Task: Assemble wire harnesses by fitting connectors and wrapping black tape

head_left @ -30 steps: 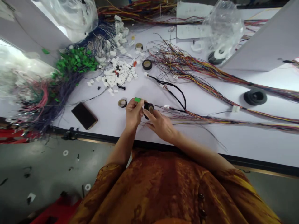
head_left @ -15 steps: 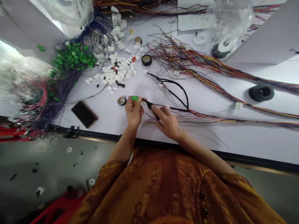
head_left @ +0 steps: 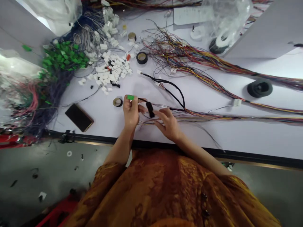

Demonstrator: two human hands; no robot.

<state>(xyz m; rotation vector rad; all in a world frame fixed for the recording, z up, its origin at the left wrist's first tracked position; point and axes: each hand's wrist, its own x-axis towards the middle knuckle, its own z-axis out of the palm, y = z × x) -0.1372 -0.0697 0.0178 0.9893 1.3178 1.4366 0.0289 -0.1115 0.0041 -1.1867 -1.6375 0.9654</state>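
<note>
Green plastic connector [head_left: 130, 97] is poking up from the fingertips of the left hand [head_left: 130, 110], which is curled closed and gripping it, with a thin black lead [head_left: 142, 100] running out of it to the right. Just beside that grip, a short black tape strip [head_left: 150, 109] is standing upright across a fan of fine wires [head_left: 151, 117], between the two hands; whether either hand is touching it is impossible to tell from this view. The right hand [head_left: 168, 121] is spread loosely, its fingers reaching left over those wires, and whether it is pinching any of them cannot be told either.

The fine wires are joining a long multicoloured wire bundle [head_left: 213, 117] that is stretching right across the white workbench [head_left: 213, 140], while a black-sleeved harness branch [head_left: 165, 84] is arching just above it. A small tape roll [head_left: 117, 102] is lying just left of the left hand, and a black tape roll [head_left: 142, 58] is sitting farther up, beside a heap of white connectors [head_left: 111, 73]. A cluster of green connectors [head_left: 62, 56] is lying beyond that heap on the left. A dark phone [head_left: 79, 117] is resting near the bench's front edge, a dark rubber coil [head_left: 259, 88] is sitting well off to the right, and an orange-brown patterned sleeve [head_left: 107, 176] is covering the person's left upper arm below the bench
</note>
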